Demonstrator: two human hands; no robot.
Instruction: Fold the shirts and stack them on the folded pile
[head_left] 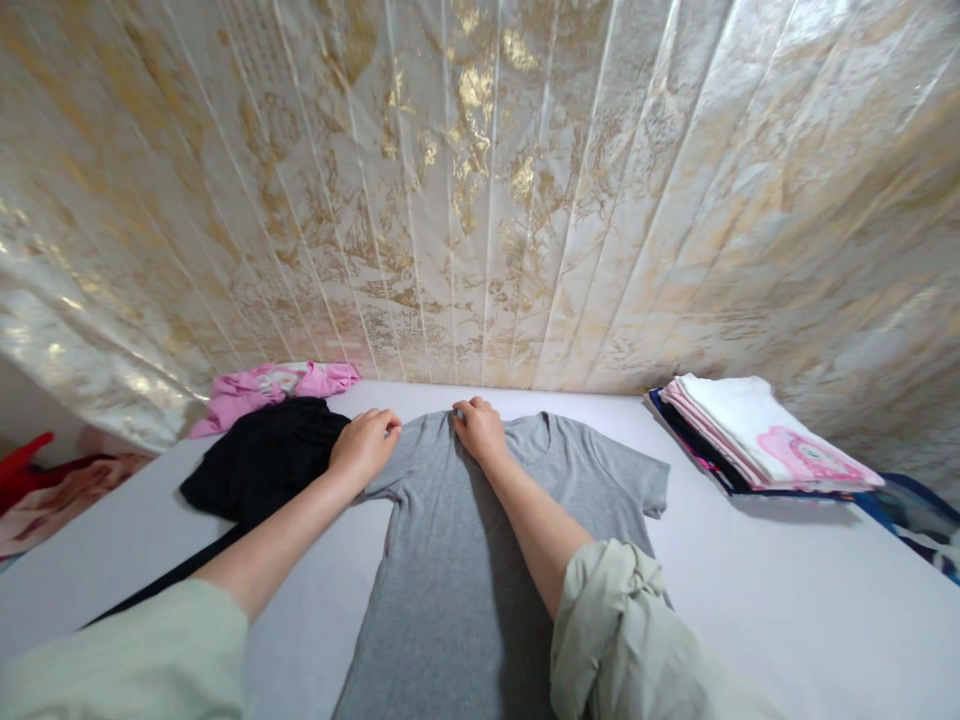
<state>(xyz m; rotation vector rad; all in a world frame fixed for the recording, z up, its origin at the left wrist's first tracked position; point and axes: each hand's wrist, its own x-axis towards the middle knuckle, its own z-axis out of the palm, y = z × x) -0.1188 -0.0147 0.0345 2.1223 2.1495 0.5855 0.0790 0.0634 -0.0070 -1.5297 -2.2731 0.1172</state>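
Observation:
A grey short-sleeved T-shirt (442, 580) lies spread on the white table, its neckline toward the back. My left hand (365, 445) is closed at the shirt's left sleeve, beside a black garment. With fingers curled in, my right hand (480, 428) grips the shirt's shoulder edge just left of the neckline. The right sleeve lies flat, apart from both hands. My right forearm crosses over the shirt's chest and hides part of it.
A crumpled black garment (262, 465) and a pink garment (277, 385) lie at the left. Folded clothes (757, 430) are stacked at the right, near a dark blue item (911, 515). A gold-patterned curtain (480, 200) hangs behind the white table (787, 590).

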